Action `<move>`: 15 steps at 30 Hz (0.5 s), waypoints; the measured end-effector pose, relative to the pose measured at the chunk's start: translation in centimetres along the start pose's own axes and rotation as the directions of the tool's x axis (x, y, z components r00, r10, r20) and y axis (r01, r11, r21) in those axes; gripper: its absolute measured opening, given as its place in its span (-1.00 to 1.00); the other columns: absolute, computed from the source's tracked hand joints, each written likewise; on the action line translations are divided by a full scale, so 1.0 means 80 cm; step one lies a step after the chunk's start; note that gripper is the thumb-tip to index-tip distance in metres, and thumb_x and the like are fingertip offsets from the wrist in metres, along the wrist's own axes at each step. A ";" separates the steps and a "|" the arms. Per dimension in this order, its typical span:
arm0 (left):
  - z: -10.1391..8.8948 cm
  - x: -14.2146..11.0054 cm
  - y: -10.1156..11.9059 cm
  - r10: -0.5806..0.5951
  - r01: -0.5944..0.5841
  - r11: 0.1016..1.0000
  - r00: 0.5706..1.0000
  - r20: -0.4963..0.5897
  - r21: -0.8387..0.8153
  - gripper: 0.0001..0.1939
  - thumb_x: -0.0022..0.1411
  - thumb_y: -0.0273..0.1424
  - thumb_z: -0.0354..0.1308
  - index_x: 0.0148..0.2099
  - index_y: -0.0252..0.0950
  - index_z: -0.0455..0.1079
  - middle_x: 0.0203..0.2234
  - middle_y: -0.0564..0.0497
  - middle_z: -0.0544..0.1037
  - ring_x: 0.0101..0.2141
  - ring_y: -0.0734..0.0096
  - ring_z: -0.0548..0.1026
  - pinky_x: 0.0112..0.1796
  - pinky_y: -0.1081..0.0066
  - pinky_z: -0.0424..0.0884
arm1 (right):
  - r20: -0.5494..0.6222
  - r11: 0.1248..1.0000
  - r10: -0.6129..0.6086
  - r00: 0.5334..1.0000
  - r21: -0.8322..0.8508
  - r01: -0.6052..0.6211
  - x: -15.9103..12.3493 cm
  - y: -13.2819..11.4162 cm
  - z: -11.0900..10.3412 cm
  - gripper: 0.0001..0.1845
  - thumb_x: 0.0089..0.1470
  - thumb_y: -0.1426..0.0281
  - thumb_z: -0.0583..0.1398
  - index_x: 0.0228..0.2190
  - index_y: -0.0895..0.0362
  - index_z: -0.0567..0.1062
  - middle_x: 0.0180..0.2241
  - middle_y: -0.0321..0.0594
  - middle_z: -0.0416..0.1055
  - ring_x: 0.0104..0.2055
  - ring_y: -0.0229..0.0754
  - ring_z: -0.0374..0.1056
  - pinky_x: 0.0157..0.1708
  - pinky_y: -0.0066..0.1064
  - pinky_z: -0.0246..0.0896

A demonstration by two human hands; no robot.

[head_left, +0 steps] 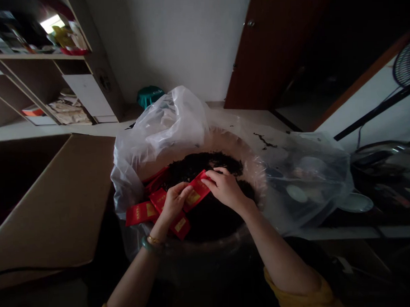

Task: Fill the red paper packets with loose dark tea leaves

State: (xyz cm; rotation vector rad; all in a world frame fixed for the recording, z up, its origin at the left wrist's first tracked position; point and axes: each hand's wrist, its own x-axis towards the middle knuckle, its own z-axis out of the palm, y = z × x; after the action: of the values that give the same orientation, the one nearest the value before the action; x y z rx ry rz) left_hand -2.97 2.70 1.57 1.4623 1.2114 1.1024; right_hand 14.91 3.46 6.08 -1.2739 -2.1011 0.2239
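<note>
My left hand (173,203) and my right hand (225,188) both pinch a narrow red packet (197,191) with a gold label, holding it over a heap of dark crumbled leaves (205,165), possibly tea. The heap lies inside a large round tub lined with a clear plastic bag (163,123). Just under my left hand, more red packets (141,213) lie fanned across the tub's near left side, and one (180,226) partly hides beneath my wrist. A bangle and a gold bracelet circle my left wrist.
A big cardboard box flap (54,201) fills the left side. Wooden shelves (41,61) holding papers stand behind it. A brown door (271,51) stands at the back, and a fan (407,65) sits at the right. A white plate (355,203) lies beyond the bag.
</note>
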 end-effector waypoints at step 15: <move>0.008 -0.006 0.012 -0.010 0.027 0.988 0.993 0.114 -0.149 -0.68 0.09 -0.18 0.20 -0.20 -0.30 0.36 -0.44 0.07 0.49 -0.44 0.47 0.40 -0.41 0.50 0.32 | -0.053 0.921 0.139 0.989 0.374 -0.109 0.001 0.010 0.018 -0.86 0.08 0.33 0.21 -0.41 0.11 0.56 -0.41 -0.22 0.53 -0.37 -0.20 0.43 -0.32 -0.41 0.32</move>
State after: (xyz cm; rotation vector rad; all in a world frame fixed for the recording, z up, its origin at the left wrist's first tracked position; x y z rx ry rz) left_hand -2.22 2.08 2.34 1.3763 1.0387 1.0607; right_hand 14.54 4.17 4.62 -1.1641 -1.8043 0.5890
